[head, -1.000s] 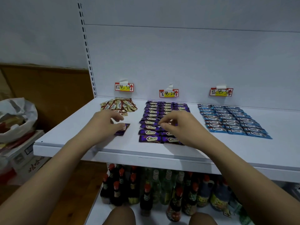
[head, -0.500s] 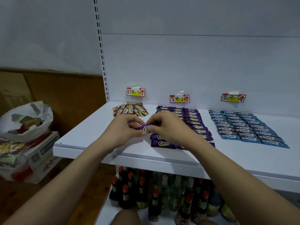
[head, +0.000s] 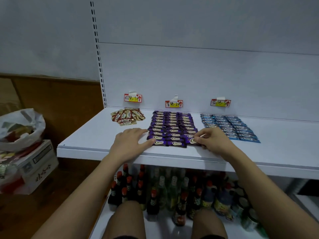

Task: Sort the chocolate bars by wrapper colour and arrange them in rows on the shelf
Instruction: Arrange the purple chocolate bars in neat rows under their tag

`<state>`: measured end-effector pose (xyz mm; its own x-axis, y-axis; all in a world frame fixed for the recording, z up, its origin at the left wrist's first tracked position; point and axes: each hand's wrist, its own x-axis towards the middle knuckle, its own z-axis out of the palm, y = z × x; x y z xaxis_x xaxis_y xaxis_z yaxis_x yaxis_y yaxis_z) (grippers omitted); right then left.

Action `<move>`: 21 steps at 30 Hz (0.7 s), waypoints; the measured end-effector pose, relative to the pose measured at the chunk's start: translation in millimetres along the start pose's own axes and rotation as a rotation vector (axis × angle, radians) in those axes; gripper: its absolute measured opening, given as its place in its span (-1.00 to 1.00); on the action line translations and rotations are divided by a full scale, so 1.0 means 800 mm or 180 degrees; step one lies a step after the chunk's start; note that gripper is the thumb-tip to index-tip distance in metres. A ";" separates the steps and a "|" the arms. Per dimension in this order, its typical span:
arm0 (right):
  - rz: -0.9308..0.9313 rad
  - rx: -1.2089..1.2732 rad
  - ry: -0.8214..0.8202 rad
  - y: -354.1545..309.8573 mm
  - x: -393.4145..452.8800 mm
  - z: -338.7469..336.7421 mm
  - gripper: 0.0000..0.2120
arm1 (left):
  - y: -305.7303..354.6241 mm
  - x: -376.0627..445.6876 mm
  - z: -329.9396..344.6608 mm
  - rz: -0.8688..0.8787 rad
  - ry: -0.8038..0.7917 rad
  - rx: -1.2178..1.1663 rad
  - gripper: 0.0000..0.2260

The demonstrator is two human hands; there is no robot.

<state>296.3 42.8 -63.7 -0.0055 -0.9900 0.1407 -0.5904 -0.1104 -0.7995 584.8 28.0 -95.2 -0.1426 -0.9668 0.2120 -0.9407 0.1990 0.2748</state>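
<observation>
Purple bars (head: 172,128) mid-frame: right hand (head: 213,141) pinches the front-right bar (head: 192,140) (lying on the shelf (head: 89,140)); left hand (head: 130,144) flat, fingers spread, holding nothing.

A pale wall (head: 43,35) meets brown wood panelling (head: 57,99) above a wooden floor (head: 34,209), dimly lit.

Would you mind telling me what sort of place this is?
Probably a small shop: a white retail shelf with handwritten price tags, chocolate bars grouped by colour, and bottles stocked below.
</observation>
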 end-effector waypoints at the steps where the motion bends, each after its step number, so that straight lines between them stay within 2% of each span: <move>1: -0.0002 0.0028 0.0061 0.005 -0.006 0.000 -0.91 | 0.002 0.000 0.000 0.0003 -0.0045 0.0044 -0.29; 4: -0.0114 0.0041 0.0175 0.011 -0.014 0.006 -0.93 | 0.004 0.000 -0.001 -0.0003 -0.0190 0.0115 -0.21; 11: -0.0328 -0.0481 0.0366 0.013 -0.019 0.017 -0.93 | 0.005 0.001 -0.001 -0.0006 -0.0272 0.0224 -0.21; 17: -0.0638 -0.0176 0.0849 -0.005 0.006 0.023 -0.92 | 0.008 0.002 0.000 -0.0049 -0.0192 0.0205 -0.21; 19: -0.0748 -0.0022 0.0780 -0.028 0.024 0.037 -0.90 | 0.009 0.001 0.001 -0.0067 -0.0170 0.0152 -0.23; 21: -0.0843 0.0064 0.0458 -0.052 0.040 0.059 -0.91 | 0.008 0.002 0.000 -0.0108 -0.0133 0.0034 -0.25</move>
<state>359.1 11.9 -53.8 0.0315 -0.9041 0.4261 -0.5705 -0.3663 -0.7351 578.2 27.5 -93.0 -0.1229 -0.9789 0.1634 -0.9484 0.1644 0.2711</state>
